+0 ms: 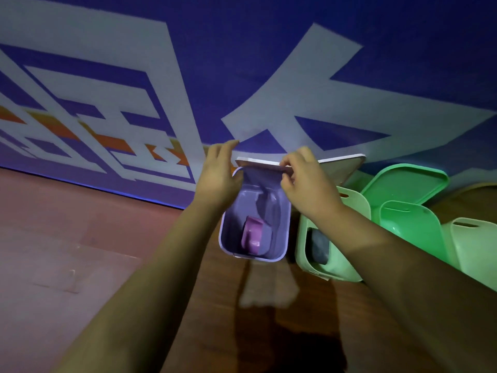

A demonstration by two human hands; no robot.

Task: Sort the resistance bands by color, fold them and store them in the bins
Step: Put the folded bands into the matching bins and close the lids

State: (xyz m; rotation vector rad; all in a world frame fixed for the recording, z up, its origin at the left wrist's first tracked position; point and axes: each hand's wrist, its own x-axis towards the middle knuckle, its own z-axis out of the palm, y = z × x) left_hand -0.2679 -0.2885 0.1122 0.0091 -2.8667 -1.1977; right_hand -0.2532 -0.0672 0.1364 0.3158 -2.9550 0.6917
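Observation:
A purple bin (282,227) stands on the wooden floor with a folded purple resistance band (252,234) lying inside it. Its lid (262,165) is held over the far rim. My right hand (305,181) pinches the lid's right part with curled fingers. On the lid's left end rests my left hand (217,170), its fingers fairly straight. To the right, a pale green bin (349,265) holds a dark grey folded band (320,247), partly hidden by my right forearm.
A second lid (341,168) leans against the blue wall behind the bins. A bright green bin (419,227) with its green lid (406,183) and another pale green bin (476,246) stand further right. Reddish floor mats (67,238) lie to the left.

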